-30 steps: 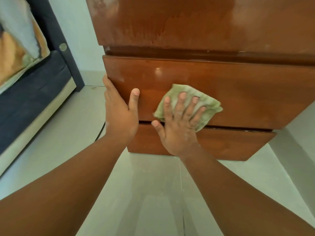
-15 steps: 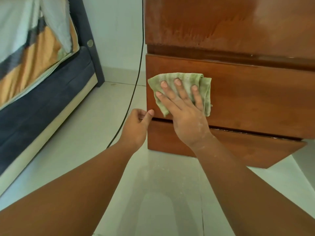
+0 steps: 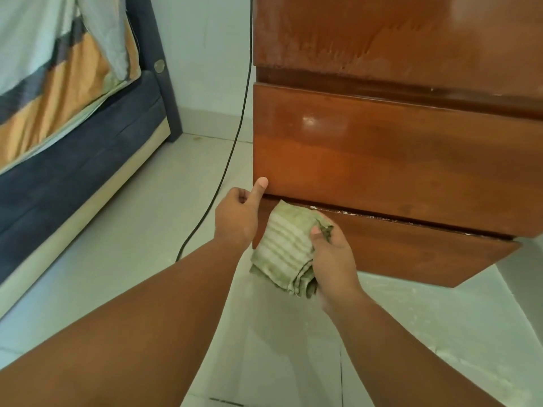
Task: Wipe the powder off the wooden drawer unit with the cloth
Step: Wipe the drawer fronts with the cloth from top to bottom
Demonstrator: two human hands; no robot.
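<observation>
The glossy brown wooden drawer unit (image 3: 396, 160) fills the upper right, with pale powder smeared on its top drawer front and white specks along the gap above the bottom drawer. My right hand (image 3: 330, 254) grips a folded green striped cloth (image 3: 286, 248) against the left end of the bottom drawer. My left hand (image 3: 238, 218) is at the unit's lower left corner, fingers curled and the thumb pressed on the bottom edge of the middle drawer.
A black cable (image 3: 232, 142) hangs down the wall left of the unit and trails over the pale tiled floor (image 3: 147, 230). A bed with a dark blue base (image 3: 73, 171) and striped bedding stands at the left. Powder dusts the floor under the unit.
My right hand has carried the cloth down from the middle drawer front to the left end of the bottom drawer and now clutches it. My left thumb has moved up onto the middle drawer's edge.
</observation>
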